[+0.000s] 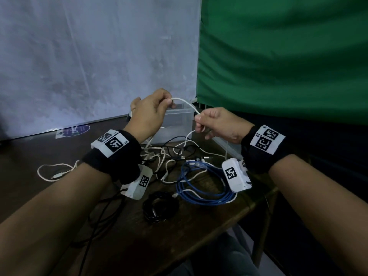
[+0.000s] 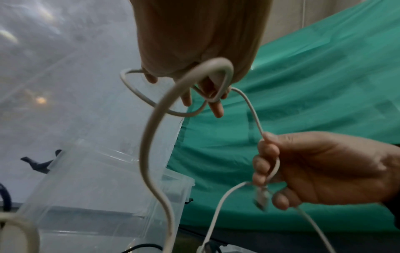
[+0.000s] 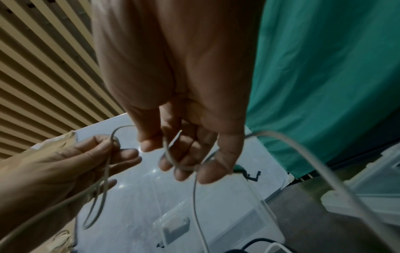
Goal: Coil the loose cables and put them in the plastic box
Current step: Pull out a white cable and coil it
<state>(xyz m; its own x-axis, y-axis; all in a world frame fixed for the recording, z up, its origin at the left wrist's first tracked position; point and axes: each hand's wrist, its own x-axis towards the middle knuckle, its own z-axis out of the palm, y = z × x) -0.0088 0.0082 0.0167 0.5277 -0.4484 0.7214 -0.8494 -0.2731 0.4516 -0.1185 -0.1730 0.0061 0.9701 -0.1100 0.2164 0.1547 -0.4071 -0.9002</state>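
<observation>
Between both hands [image 1: 151, 110] [image 1: 216, 124], white cable [image 1: 191, 105] spans, pinched above box [image 1: 175, 124].

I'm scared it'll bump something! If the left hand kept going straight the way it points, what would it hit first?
Probably the clear plastic box. The left hand, holding the white cable, points away from the person toward the box just beyond it. Depth is hard to judge, so it might pass above the rim.

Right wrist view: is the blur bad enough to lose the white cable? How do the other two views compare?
Right wrist: dim, the right hand fingertips smeared, yet the white cable stays traceable. Left wrist: brighter, the cable crisp, though the plastic box looks hazy. Head: dark table, edges bowed by the wide lens, both hands sharp, left hand included.
</observation>
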